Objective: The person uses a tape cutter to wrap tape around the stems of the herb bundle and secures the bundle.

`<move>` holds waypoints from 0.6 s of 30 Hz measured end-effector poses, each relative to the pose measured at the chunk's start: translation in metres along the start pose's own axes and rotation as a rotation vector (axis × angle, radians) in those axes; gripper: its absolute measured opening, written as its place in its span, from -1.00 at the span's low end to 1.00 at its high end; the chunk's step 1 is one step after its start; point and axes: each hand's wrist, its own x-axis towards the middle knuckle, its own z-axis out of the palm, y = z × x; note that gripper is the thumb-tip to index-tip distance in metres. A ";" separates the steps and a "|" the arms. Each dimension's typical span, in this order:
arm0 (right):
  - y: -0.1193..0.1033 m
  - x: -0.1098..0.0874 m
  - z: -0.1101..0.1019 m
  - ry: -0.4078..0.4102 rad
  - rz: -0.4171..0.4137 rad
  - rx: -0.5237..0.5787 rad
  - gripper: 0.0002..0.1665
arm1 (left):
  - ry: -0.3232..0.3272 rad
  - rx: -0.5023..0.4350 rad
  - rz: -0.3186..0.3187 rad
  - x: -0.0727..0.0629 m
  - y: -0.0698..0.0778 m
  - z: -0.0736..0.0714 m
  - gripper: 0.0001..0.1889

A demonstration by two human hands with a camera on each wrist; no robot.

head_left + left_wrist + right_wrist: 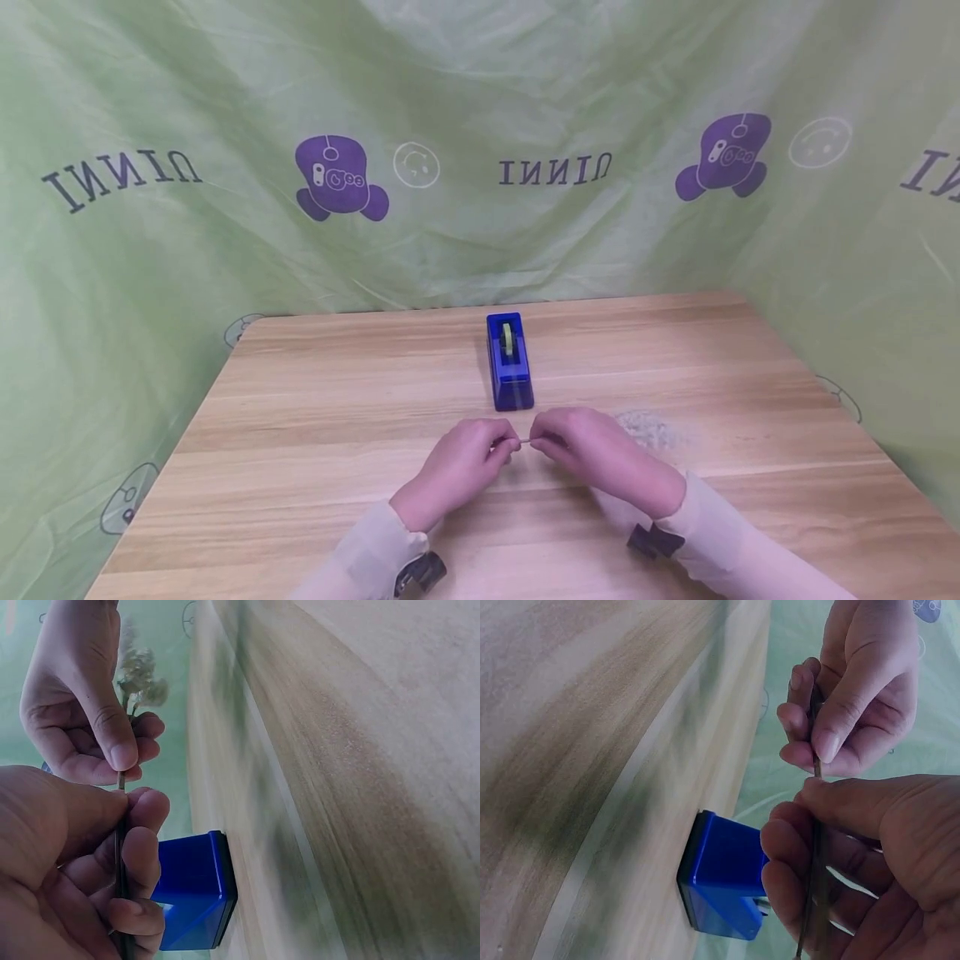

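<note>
A thin flower stem (pixel 525 441) runs between my two hands, low over the table just in front of the tape dispenser. My left hand (pixel 461 467) pinches it between thumb and fingers, and its lower length lies along the curled fingers in the left wrist view. Close beside it, my right hand (pixel 603 454) grips the same stem, the thumb pressed on it. A pale, fluffy flower head (pixel 648 429) shows past the right hand; in the left wrist view the blossoms (pixel 142 679) stick out beyond that hand's fingers. Parts of the stem are hidden inside both hands.
Beyond the hands stands a blue tape dispenser (pixel 512 362) with a yellowish tape roll (pixel 507 339) in it. The wood-grained table (pixel 337 400) reaches back to a green printed curtain (pixel 465 242), which encloses the back and both sides.
</note>
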 end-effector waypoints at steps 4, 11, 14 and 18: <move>-0.001 0.002 0.001 0.007 0.014 -0.006 -0.91 | 0.019 0.014 -0.001 0.001 0.000 0.000 -0.90; -0.002 0.003 0.002 0.004 0.050 -0.046 -0.94 | 0.041 0.010 -0.010 0.003 -0.002 0.001 -0.93; -0.002 0.003 0.003 0.008 0.033 -0.065 -0.97 | 0.041 0.009 -0.021 0.003 -0.002 0.001 -0.93; 0.000 0.003 0.005 0.013 0.015 -0.077 -0.95 | 0.037 0.008 -0.028 0.004 -0.003 0.002 -0.93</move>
